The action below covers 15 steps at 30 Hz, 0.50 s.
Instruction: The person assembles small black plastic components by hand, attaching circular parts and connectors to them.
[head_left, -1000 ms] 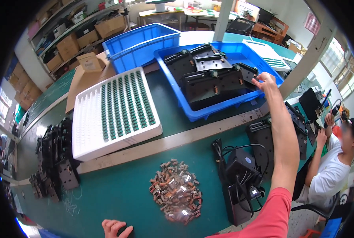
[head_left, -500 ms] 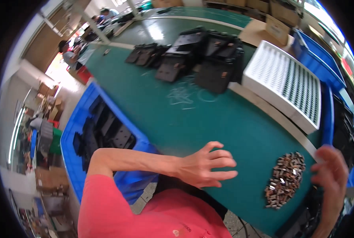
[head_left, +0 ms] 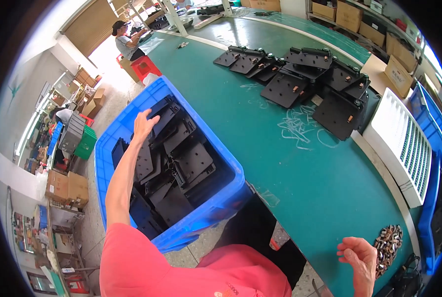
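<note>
– Holding anything with the fingers of the left hand?
– Apparently not: parted over matte-black flat plates, contact unclear.
– And the right hand?
– Loosely bent, seemingly bare, beside 1 heap of small coppery metal pieces.
– Why plates in a deep blue plastic tub?
– Probably for easy reach; jumbled, tilted, smooth-faced.
</note>
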### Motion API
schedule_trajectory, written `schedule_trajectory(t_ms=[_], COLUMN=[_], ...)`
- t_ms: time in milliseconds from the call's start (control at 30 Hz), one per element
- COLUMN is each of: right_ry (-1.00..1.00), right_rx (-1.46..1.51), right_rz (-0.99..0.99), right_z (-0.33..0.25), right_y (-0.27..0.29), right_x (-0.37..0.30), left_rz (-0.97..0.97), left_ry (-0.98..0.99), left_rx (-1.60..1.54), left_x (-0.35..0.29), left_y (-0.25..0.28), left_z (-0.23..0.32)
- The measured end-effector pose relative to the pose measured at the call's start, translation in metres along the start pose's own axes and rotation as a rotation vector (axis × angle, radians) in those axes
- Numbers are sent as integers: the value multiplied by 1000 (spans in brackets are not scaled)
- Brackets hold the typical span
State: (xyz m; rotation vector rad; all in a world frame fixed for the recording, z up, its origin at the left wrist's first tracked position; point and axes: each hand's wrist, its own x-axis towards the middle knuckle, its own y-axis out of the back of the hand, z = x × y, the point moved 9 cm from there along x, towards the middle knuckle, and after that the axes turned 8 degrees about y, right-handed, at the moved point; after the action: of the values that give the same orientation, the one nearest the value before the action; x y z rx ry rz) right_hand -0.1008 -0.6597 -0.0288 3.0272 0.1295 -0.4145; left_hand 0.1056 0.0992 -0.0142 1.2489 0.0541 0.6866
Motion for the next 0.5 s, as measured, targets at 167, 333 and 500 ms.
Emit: schedule_trajectory(t_ms=[167, 333, 500], right_ry=[-54, -27, -29], right_rx=[68, 190, 251], right_rz=[170, 200, 205], right_z=[19, 34, 38], right_y=[7, 18, 19], right_x=[5, 7, 10], left_rz=[-475, -551, -635], left_ry=[172, 166, 246], left_rx=[-289, -206, -84], left_x=[-7, 5, -17], left_y=[-60, -61, -44], left_z=[1, -2, 29])
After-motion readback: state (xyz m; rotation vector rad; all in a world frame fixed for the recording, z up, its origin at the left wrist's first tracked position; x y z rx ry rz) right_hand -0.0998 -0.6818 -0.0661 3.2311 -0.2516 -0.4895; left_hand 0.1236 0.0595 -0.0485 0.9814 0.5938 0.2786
